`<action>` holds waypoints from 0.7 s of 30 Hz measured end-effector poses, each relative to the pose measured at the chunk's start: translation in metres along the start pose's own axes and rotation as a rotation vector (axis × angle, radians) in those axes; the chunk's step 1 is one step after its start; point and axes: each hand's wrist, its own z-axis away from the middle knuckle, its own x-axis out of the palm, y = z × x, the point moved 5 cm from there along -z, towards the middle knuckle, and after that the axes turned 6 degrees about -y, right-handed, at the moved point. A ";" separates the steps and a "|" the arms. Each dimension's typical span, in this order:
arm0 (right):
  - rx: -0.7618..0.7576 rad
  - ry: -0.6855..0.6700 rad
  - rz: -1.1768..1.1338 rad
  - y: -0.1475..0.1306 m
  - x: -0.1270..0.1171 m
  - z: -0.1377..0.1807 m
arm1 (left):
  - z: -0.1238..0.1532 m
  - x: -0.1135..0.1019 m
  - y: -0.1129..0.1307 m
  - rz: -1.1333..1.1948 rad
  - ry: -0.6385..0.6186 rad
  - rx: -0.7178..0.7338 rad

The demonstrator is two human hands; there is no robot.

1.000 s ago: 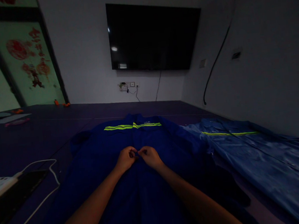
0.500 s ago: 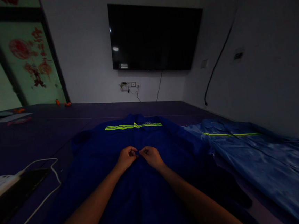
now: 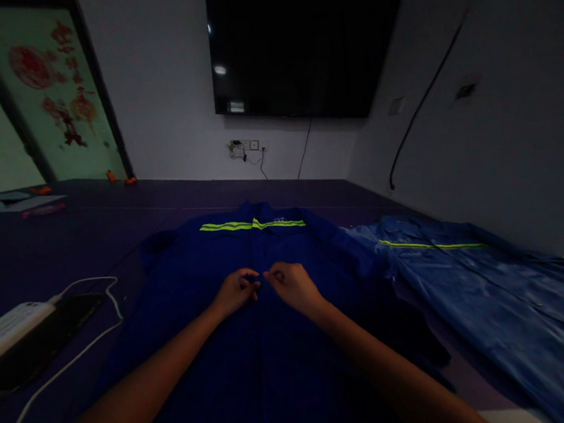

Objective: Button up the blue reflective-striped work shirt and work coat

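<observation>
A dark blue work jacket (image 3: 207, 257) with a yellow-green reflective stripe across its chest lies spread out in front of me, collar away from me. Over the middle of its front, my left hand (image 3: 238, 290) pinches a small fold of the blue cloth between thumb and fingers. Just right of it, my right hand (image 3: 296, 289) is closed in a pinch, its fingertips a small gap from the left ones. Whether anything sits between the right fingertips is too dark to tell.
A lighter blue garment (image 3: 486, 292) with a similar stripe lies on the right. To the left are a white power strip (image 3: 15, 327), a dark phone-like slab (image 3: 51, 337) and a white cable (image 3: 77, 354). A television (image 3: 302, 45) hangs on the far wall.
My hands have come slightly apart, the right moving a little right and up. More blue cloth shows in the left fingers. The camera view has tilted down slightly.
</observation>
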 end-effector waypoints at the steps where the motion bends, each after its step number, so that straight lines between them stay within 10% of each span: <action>1: -0.020 -0.063 0.021 -0.002 0.003 0.006 | 0.006 0.003 0.002 0.003 -0.046 0.003; 10: -0.081 -0.317 0.104 0.001 0.026 0.052 | 0.038 0.012 0.020 -0.252 -0.242 0.132; 21: -0.009 -0.286 0.014 0.000 0.026 0.054 | 0.050 0.017 0.035 -0.743 -0.291 0.321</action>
